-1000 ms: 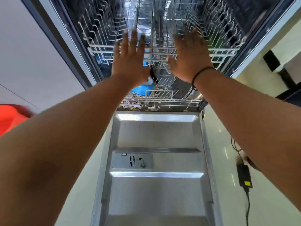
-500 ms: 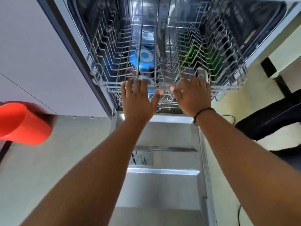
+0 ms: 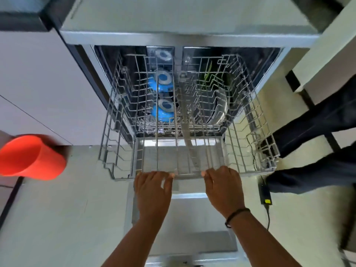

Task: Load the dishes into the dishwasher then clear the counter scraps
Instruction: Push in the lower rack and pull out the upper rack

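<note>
Two bare forearms reach forward from the bottom edge, a dark cord bracelet [image 3: 237, 216] round the right wrist. Beneath them lies the dropped-open dishwasher door [image 3: 185, 234], its steel inner face turned up. The left hand [image 3: 154, 191] and the right hand [image 3: 224, 189] sit side by side on the front rail of the upper rack [image 3: 123, 176] — fingers curled over the wire, gripping it, thumbs turned toward each other with a short gap of rail between them. This grey wire rack is drawn well out over the door and carries nothing that can be made out; the spray arm [image 3: 187, 132] under it runs back along the middle.

Off to the left, near the rack's front corner but apart from it, an orange cup [image 3: 32, 158] shows at the frame edge, blurred; what bears it cannot be told. To the right, on the pale floor [image 3: 300, 228], a black power adapter [image 3: 266, 193] with a yellow label lies with its cable trailing toward the viewer, and dark trouser legs [image 3: 317, 174] of a second person stand just beyond.

Further in, seen through the wires, the lower rack [image 3: 179, 130] sits inside the tub — blue dishes [image 3: 163, 110] standing in a row left of centre, a steel bowl [image 3: 219, 106] on edge right of centre, and something green [image 3: 209, 74] behind it, too blurred to name. Above the opening runs the front edge of the bench [image 3: 185, 37].
</note>
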{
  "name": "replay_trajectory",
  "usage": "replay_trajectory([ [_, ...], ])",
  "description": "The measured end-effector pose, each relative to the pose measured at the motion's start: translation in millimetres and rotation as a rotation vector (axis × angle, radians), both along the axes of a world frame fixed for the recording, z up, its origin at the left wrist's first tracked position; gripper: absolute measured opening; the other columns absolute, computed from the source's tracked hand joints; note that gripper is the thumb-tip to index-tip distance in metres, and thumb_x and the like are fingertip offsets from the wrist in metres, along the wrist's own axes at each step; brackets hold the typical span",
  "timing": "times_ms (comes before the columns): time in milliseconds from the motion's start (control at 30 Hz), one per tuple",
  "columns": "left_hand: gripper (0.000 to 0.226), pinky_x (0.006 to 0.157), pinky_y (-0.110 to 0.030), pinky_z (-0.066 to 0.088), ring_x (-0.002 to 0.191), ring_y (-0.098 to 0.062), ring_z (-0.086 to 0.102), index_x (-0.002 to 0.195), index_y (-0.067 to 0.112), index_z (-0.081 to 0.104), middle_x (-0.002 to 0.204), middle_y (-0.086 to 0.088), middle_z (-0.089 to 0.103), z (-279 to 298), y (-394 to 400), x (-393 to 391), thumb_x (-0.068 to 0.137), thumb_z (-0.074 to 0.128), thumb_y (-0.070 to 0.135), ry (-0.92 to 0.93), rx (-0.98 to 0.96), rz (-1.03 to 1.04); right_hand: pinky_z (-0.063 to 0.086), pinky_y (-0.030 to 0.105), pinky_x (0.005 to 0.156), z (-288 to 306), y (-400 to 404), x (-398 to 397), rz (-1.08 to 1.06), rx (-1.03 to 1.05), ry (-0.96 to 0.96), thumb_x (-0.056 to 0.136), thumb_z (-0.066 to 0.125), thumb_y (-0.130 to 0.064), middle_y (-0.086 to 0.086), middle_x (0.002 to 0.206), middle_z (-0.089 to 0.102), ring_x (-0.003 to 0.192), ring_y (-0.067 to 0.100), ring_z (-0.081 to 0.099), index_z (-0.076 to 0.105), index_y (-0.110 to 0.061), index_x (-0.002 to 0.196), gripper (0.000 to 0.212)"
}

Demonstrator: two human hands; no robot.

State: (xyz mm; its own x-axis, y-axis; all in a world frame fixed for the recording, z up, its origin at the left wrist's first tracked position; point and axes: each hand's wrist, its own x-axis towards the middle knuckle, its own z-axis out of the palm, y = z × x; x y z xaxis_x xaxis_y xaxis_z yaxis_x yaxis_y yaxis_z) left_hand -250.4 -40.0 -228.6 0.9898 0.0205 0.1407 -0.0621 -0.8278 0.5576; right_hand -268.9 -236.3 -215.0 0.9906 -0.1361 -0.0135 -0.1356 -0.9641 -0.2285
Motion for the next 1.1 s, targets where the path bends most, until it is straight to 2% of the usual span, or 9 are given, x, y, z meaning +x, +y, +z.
replay_trajectory([
  [133, 0.01, 0.088, -0.042, 0.041, 0.086, -0.022, 0.063, 0.078, 0.03, 0.072, 0.084, 0.009, 0.072, 21, 11, -28, 0.083, 0.072, 0.038, 0.196, -0.004, -0.024, 0.043, 0.038, 0.081, 9, 6, -34, -0.02, -0.019, 0.119, 0.096, 0.044, -0.036, 0.002, 0.077, 0.056, 0.078, 0.026, 0.056, 0.067, -0.026, 0.087, 0.027],
  [267, 0.011, 0.082, -0.039, 0.044, 0.081, -0.021, 0.064, 0.076, 0.03, 0.074, 0.081, 0.01, 0.073, 33, 18, -56, 0.081, 0.072, 0.04, 0.302, 0.049, -0.066, 0.041, 0.035, 0.085, 18, 9, -64, 0.026, -0.05, 0.303, 0.094, 0.017, -0.044, -0.003, 0.085, 0.057, 0.087, 0.021, 0.056, 0.066, -0.033, 0.1, 0.051],
  [333, 0.011, 0.083, -0.037, 0.044, 0.084, -0.018, 0.063, 0.081, 0.033, 0.074, 0.085, 0.014, 0.072, 36, 21, -69, 0.084, 0.068, 0.042, 0.332, 0.046, -0.114, 0.04, 0.033, 0.088, 21, 7, -78, 0.028, -0.055, 0.355, 0.096, 0.02, -0.044, -0.005, 0.089, 0.057, 0.09, 0.017, 0.054, 0.064, -0.035, 0.106, 0.046],
  [500, 0.022, 0.098, -0.031, 0.04, 0.109, -0.012, 0.057, 0.111, 0.04, 0.066, 0.114, 0.017, 0.066, 45, 31, -70, 0.093, 0.054, 0.043, 0.475, 0.085, -0.293, 0.04, 0.032, 0.087, 36, 1, -81, 0.059, -0.027, 0.409, 0.099, 0.027, -0.04, 0.0, 0.099, 0.06, 0.095, 0.02, 0.054, 0.064, -0.036, 0.113, 0.04],
  [600, 0.048, 0.11, -0.029, 0.027, 0.132, -0.011, 0.041, 0.14, 0.041, 0.04, 0.144, 0.015, 0.046, 52, 48, -65, 0.094, 0.047, 0.052, 0.683, 0.219, -0.513, 0.04, 0.031, 0.091, 42, 0, -78, 0.093, -0.023, 0.484, 0.099, 0.028, -0.04, 0.001, 0.11, 0.06, 0.103, 0.021, 0.055, 0.063, -0.035, 0.118, 0.04],
  [667, 0.058, 0.114, -0.033, 0.023, 0.138, -0.013, 0.034, 0.146, 0.039, 0.03, 0.152, 0.012, 0.036, 58, 57, -61, 0.093, 0.046, 0.054, 0.741, 0.338, -0.593, 0.041, 0.032, 0.094, 45, -3, -77, 0.118, -0.03, 0.564, 0.099, 0.028, -0.042, 0.001, 0.116, 0.059, 0.107, 0.021, 0.054, 0.06, -0.034, 0.121, 0.039],
  [800, 0.06, 0.116, -0.036, 0.02, 0.14, -0.017, 0.032, 0.146, 0.032, 0.034, 0.153, 0.005, 0.035, 88, 84, -50, 0.092, 0.043, 0.056, 0.725, 0.483, -0.616, 0.036, 0.036, 0.101, 71, 7, -68, 0.151, -0.083, 0.681, 0.097, 0.03, -0.053, 0.004, 0.132, 0.053, 0.121, 0.025, 0.049, 0.045, -0.027, 0.137, 0.05],
  [867, 0.058, 0.116, -0.036, 0.018, 0.139, -0.016, 0.032, 0.144, 0.029, 0.038, 0.152, 0.004, 0.037, 100, 100, -38, 0.091, 0.043, 0.054, 0.667, 0.504, -0.648, 0.035, 0.037, 0.101, 84, 21, -60, 0.141, -0.111, 0.666, 0.096, 0.029, -0.057, 0.004, 0.134, 0.051, 0.122, 0.025, 0.047, 0.039, -0.025, 0.141, 0.057],
  [1100, 0.04, 0.109, -0.024, 0.02, 0.129, -0.015, 0.041, 0.129, 0.027, 0.053, 0.135, 0.004, 0.052, 164, 167, 37, 0.093, 0.043, 0.041, 0.28, 0.4, -0.796, 0.031, 0.043, 0.105, 134, 116, -1, 0.076, -0.259, 0.513, 0.093, 0.031, -0.06, 0.007, 0.141, 0.044, 0.129, 0.028, 0.038, 0.03, -0.021, 0.144, 0.064],
])
